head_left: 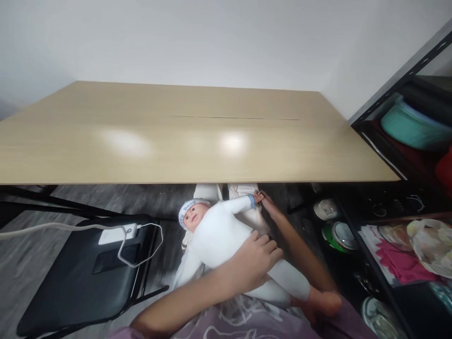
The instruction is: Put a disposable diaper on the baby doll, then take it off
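Observation:
A baby doll (219,233) in a white suit with blue cuffs and a printed cap (189,207) lies face up across my lap, head to the left, bare feet (326,301) to the right. My left hand (256,259) rests over its hip and upper thigh, the fingers curled around it. At the doll's outstretched arm, my right hand (263,197) pinches the small hand just past the blue cuff. Part of the doll's other leg is hidden under the nearer one.
A wooden table (197,160) spans the space ahead. On the left, a black chair (84,282) bears a white power bank (118,234) with a cable and a dark phone-like slab (116,259). Shelves on the right hold a teal basin (413,125), pink cloth (402,261) and shoes (381,320).

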A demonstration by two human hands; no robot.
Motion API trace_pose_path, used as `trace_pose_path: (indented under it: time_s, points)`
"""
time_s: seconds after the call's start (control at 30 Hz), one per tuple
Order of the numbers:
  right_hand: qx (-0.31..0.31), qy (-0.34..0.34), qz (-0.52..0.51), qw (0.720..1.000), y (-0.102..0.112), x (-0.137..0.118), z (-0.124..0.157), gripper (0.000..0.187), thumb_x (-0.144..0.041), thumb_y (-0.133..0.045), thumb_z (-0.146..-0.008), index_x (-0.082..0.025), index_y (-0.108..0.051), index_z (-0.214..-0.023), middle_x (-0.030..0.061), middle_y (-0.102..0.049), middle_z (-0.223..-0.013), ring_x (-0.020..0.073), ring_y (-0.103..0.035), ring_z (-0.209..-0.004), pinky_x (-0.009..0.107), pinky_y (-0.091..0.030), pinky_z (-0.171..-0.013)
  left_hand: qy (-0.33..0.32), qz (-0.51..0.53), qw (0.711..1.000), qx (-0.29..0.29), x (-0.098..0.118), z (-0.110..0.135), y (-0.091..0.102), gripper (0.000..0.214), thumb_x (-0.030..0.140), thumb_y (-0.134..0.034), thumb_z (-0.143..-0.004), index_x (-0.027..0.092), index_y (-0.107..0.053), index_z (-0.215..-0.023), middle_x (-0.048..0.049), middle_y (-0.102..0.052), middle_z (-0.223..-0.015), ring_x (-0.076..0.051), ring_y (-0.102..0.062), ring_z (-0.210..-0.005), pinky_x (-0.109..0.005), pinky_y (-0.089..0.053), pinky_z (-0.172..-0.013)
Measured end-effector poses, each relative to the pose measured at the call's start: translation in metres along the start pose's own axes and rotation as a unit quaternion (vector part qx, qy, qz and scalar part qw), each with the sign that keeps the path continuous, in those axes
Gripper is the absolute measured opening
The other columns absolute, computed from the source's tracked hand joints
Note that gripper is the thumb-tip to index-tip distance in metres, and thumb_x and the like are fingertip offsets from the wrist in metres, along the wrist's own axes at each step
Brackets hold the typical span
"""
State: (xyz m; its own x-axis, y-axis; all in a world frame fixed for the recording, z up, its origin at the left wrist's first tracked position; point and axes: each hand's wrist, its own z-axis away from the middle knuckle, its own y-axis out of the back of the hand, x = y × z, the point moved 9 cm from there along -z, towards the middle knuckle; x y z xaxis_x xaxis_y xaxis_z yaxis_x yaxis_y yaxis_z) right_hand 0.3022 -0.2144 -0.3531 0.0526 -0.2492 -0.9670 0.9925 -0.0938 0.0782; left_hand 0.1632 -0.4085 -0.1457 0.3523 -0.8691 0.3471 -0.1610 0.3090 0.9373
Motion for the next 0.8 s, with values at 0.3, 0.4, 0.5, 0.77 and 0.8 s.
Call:
trace_pose_path:
  time_s: [0.3, 0.4, 0.5, 0.77, 0.8]
  points:
    - [0.029, 0.216, 0.202, 0.955, 0.024, -0.120, 0.086, 0.061, -0.057, -0.074, -0.098, -0.026, -0.065, -0.149, 0.0164, -0.068, -0.153, 0.0350, -0.066, -0.141, 0.058, -0.049, -0.126, 0.008, -0.006, 1.000, 0.002, 0.000, 0.004, 0.003, 0.046, 0.036, -0.085, -0.095, 0.017, -0.061, -0.128, -0.0074, -0.071, -0.119, -0.029, -0.063, -0.109, -0.045, -0.043, -0.089]
    - [-0.111, 0.317, 0.319, 0.886, -0.022, -0.155, 0.110, 0.050, -0.044, -0.070, -0.106, -0.029, -0.063, -0.154, 0.0128, -0.067, -0.156, 0.0332, -0.062, -0.147, 0.056, -0.048, -0.128, 0.009, -0.007, 1.000, 0.008, -0.001, 0.006, 0.001, 0.044, 0.035, -0.085, -0.094, 0.017, -0.061, -0.126, -0.0074, -0.070, -0.120, -0.029, -0.063, -0.110, -0.045, -0.044, -0.091]
    - [-0.239, 0.322, 0.395, 0.827, -0.072, -0.157, 0.107, 0.057, -0.037, -0.077, -0.103, -0.024, -0.061, -0.156, 0.0150, -0.065, -0.161, 0.0355, -0.059, -0.150, 0.056, -0.046, -0.128, 0.013, -0.006, 1.000, 0.010, -0.002, 0.009, -0.001, 0.045, 0.037, -0.084, -0.096, 0.017, -0.061, -0.129, -0.0094, -0.071, -0.122, -0.031, -0.064, -0.112, -0.045, -0.045, -0.094]
    - [-0.325, 0.350, 0.523, 0.706, -0.164, -0.168, 0.101, 0.024, -0.023, -0.067, -0.104, -0.015, -0.069, -0.127, 0.0155, -0.077, -0.127, 0.0306, -0.073, -0.111, 0.041, -0.057, -0.092, 0.032, 0.084, 0.955, 0.281, -0.005, 0.085, 0.028, 0.045, 0.028, -0.070, -0.106, 0.028, -0.056, -0.149, -0.0086, -0.073, -0.138, -0.028, -0.065, -0.131, -0.053, -0.043, -0.120]
    - [-0.326, 0.362, 0.520, 0.701, -0.166, -0.174, 0.106, 0.025, -0.026, -0.066, -0.106, -0.015, -0.068, -0.128, 0.0149, -0.077, -0.128, 0.0304, -0.072, -0.111, 0.040, -0.057, -0.091, 0.049, 0.091, 0.930, 0.353, -0.012, 0.113, 0.029, 0.040, 0.026, -0.070, -0.105, 0.028, -0.058, -0.142, -0.0079, -0.074, -0.130, -0.027, -0.067, -0.125, -0.052, -0.047, -0.116]
